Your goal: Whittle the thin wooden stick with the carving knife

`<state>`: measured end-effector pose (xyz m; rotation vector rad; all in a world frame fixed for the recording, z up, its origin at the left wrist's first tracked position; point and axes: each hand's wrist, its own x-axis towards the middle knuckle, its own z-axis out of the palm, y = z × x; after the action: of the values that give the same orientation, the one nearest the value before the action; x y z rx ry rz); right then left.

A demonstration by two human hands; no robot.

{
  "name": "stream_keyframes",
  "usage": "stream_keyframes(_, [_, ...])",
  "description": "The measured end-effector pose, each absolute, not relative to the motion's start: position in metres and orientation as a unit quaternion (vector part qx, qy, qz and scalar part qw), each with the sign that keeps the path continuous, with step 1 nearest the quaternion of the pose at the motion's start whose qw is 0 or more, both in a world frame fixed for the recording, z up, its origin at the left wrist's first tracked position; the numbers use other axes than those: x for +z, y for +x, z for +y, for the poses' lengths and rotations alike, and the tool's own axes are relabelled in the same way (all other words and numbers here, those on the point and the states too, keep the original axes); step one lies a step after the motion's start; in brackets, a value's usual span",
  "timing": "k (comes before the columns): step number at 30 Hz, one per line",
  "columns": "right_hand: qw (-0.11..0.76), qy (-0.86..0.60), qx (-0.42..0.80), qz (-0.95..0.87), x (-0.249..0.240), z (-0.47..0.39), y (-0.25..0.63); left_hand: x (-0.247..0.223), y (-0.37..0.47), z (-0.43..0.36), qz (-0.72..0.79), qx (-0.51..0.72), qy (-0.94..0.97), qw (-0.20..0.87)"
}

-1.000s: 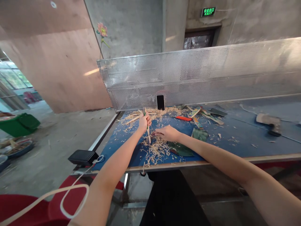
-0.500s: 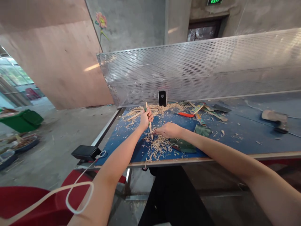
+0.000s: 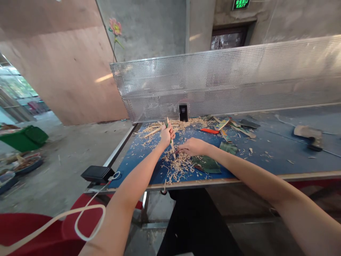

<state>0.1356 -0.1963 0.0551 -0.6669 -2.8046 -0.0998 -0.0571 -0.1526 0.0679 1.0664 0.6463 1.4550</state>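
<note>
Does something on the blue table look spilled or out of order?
Yes: loose wood shavings lie scattered below the hands, some at the table's front edge, looking messy. A wood strip is in the left hand.

Pale tan shavings (image 3: 182,166) and a pale strip (image 3: 173,151) with green along it stood out on a blue tabletop (image 3: 141,170), near a red-orange tool (image 3: 209,131) and a dark green sheet (image 3: 209,164). Behind, dotted patterning covered a silver-grey panel (image 3: 202,78); a flower (image 3: 115,27) showed pink and yellow, an exit sign (image 3: 241,4) glowing green.
</note>
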Motion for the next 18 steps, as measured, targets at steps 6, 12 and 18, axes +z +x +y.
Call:
stream_keyframes(6, [0.091, -0.233, -0.009, -0.968, 0.051, -0.197, 0.142, 0.074, -0.067, -0.15, 0.291, 0.63, 0.47, 0.545])
stream_keyframes(12, [0.187, -0.264, -0.001, -0.946, 0.05, -0.194, 0.149, 0.078, -0.08, -0.145, 0.31, 0.667, 0.463, 0.494])
stream_keyframes(18, [0.21, -0.275, 0.02, -0.938, 0.051, -0.196, 0.144, 0.072, -0.077, -0.142, 0.28, 0.677, 0.472, 0.49])
